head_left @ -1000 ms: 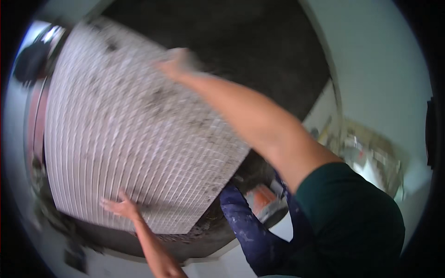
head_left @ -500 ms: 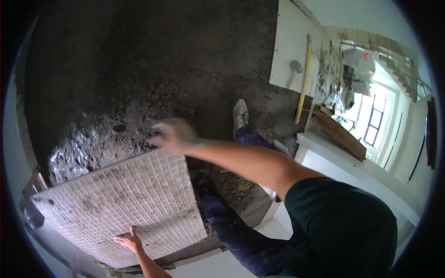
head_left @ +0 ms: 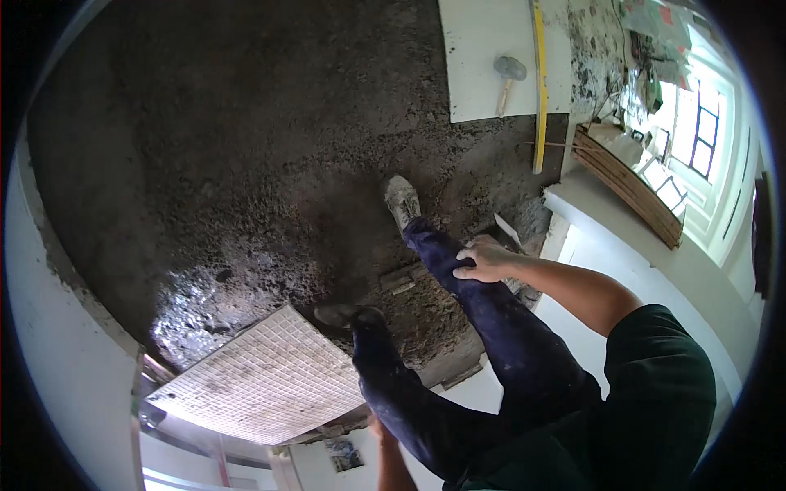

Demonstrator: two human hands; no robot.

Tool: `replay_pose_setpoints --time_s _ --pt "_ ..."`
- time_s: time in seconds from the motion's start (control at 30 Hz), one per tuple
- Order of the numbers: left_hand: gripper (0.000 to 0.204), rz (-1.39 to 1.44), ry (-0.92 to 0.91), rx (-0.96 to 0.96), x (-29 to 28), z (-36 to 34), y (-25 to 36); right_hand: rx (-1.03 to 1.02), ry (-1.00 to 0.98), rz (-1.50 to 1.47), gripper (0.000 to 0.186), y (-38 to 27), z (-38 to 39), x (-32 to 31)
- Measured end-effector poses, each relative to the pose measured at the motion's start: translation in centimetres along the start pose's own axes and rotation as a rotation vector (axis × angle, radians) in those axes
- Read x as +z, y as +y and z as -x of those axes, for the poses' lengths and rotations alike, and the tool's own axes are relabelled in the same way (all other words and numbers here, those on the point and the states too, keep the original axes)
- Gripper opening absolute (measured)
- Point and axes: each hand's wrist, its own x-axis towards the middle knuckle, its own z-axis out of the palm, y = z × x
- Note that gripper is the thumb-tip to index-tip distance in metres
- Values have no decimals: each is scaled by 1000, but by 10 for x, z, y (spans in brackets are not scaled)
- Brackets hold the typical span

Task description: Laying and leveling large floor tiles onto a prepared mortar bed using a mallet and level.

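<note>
A large square tile (head_left: 262, 376) leans at the lower left, its pale gridded back smeared with mortar and turned up toward me. My right hand (head_left: 485, 260) rests on my right trouser leg (head_left: 458, 278) around the shin, its thumb and fingers apart and no tool in it. Low beside the tile's right corner, my left hand (head_left: 379, 427) is mostly hidden by my left leg (head_left: 385, 360); its fingers do not show. Wet grey mortar (head_left: 205, 307) shines just beyond the tile's upper edge.
Dark mortar bed (head_left: 246, 123) covers the floor ahead. A laid white tile (head_left: 483, 49) carries a rubber mallet (head_left: 509, 72) and a long yellow level (head_left: 540, 90). Wooden boards (head_left: 630, 188) lie on the ledge at right. A small block (head_left: 399, 283) lies between my feet.
My right hand has left the tile's upper edge and come down on my right leg. My left hand has gone from the tile's back to beside its corner. The view has shifted.
</note>
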Motion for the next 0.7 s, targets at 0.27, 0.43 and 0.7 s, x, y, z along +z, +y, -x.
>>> replay_pose_setpoints --time_s 0.27,0.43,0.7 --pt "51 -124 272 -609 154 -120 150 -56 367 -746 61 22 21 34" --pt "49 -1343 207 -556 284 -206 260 217 467 -1071 62 67 -21 71" --pt "48 -1135 155 78 405 -254 287 424 296 -1162 55 103 -124 215"
